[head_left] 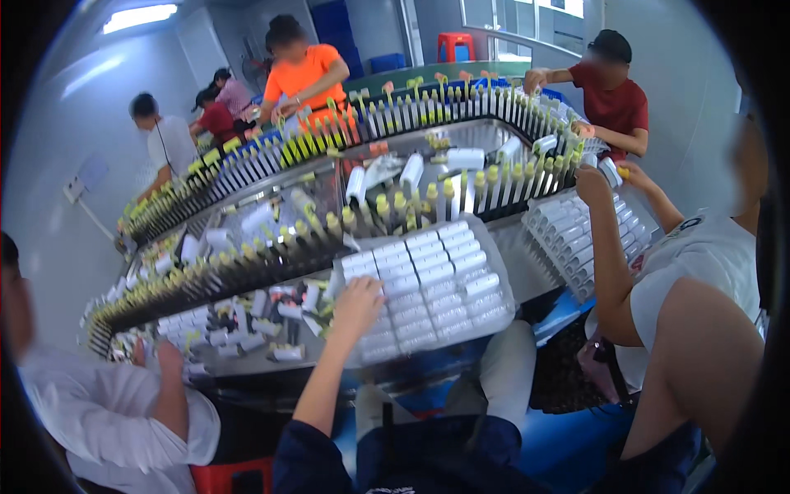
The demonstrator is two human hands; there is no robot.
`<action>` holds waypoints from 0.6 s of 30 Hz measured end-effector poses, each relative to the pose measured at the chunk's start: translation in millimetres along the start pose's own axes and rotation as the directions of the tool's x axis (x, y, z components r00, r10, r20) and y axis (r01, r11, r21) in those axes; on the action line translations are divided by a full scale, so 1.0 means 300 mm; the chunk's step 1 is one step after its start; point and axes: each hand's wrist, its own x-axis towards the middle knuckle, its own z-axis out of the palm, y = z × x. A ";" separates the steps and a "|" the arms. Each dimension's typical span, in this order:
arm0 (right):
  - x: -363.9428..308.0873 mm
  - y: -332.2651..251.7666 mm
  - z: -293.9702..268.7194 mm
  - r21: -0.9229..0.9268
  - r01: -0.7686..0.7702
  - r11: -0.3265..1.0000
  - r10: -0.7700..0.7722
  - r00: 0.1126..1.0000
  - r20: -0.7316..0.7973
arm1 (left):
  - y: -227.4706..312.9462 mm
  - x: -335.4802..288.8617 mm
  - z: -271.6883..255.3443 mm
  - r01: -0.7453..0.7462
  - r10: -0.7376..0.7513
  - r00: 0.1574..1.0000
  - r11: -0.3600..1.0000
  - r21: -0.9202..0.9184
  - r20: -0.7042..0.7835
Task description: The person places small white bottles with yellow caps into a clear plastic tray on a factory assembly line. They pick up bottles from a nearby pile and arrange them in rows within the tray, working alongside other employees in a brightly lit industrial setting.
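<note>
My left hand rests over the left side of a clear plastic tray, its fingers reaching onto the white pieces. No held piece shows in it. Rows of short white cylinder-shaped pieces fill the tray's upper part; the lower rows look greyer, and I cannot tell whether those compartments hold pieces. The tray sits tilted above my lap, against the work line. My right arm is bent and raised at the right, close to the camera; its hand is out of the picture.
A looped line of upright posts with yellow-green tips runs beyond the tray, around a metal tabletop with loose white parts. More loose parts lie left. A second tray stands right, beside a co-worker. Another co-worker sits left; several work opposite.
</note>
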 end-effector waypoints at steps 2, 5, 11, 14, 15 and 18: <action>0.003 -0.022 -0.027 0.002 0.017 1.000 -0.017 1.000 -0.016 | -0.015 0.056 -0.007 -0.009 0.013 0.999 0.993 -0.120 0.034; -0.004 -0.058 -0.069 0.051 0.026 0.998 -0.024 0.999 -0.049 | -0.093 0.065 0.003 0.028 -0.001 0.994 0.971 -0.237 0.111; -0.086 -0.198 -0.101 0.202 0.013 0.979 0.017 0.989 -0.147 | -0.109 0.080 0.008 -0.078 0.090 0.978 0.995 -0.069 0.186; -0.254 -0.250 0.046 0.383 -0.194 0.903 0.216 0.976 -0.014 | -0.124 0.061 -0.019 -0.058 0.077 0.983 0.992 -0.112 0.168; -0.369 -0.226 0.179 0.442 -0.308 0.843 0.293 0.950 0.102 | -0.104 0.024 -0.088 0.022 -0.006 0.992 0.992 -0.128 0.127; -0.651 -0.012 0.506 0.187 -0.248 0.951 0.188 0.939 0.288 | 0.055 0.063 -0.167 0.069 -0.115 0.984 0.952 -0.299 -0.137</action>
